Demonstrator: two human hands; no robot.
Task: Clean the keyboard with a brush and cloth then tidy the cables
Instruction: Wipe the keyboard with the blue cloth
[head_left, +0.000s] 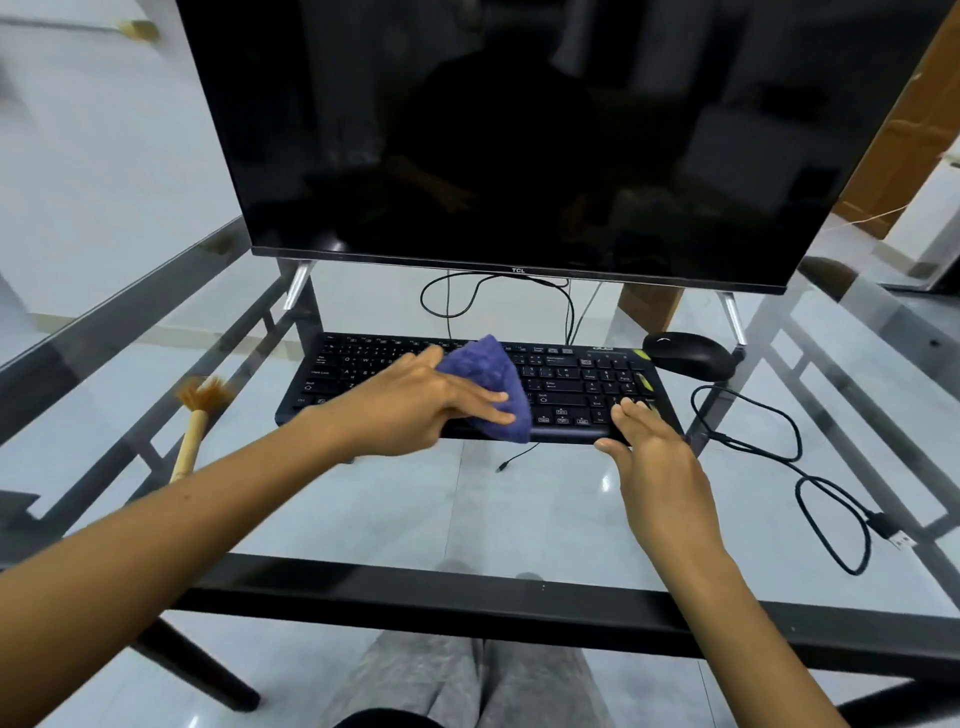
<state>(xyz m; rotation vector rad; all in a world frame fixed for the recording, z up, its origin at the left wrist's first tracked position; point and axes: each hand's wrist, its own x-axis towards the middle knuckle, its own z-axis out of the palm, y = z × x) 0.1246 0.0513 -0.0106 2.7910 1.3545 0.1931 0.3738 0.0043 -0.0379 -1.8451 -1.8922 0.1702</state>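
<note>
A purple waffle-textured cloth (491, 384) covers part of the black keyboard (566, 387) with white legends and yellow-green accents, beside a black mouse (688, 355), black cables (779, 457), and a tan-bristled, pale wooden-handled brush (197, 421).

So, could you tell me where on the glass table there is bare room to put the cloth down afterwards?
Free: the glass between the keyboard and the table's near edge, save one small cable end; also the patch between the brush and keyboard. Crowded: right of the keyboard, with the mouse and looped black cable.
</note>
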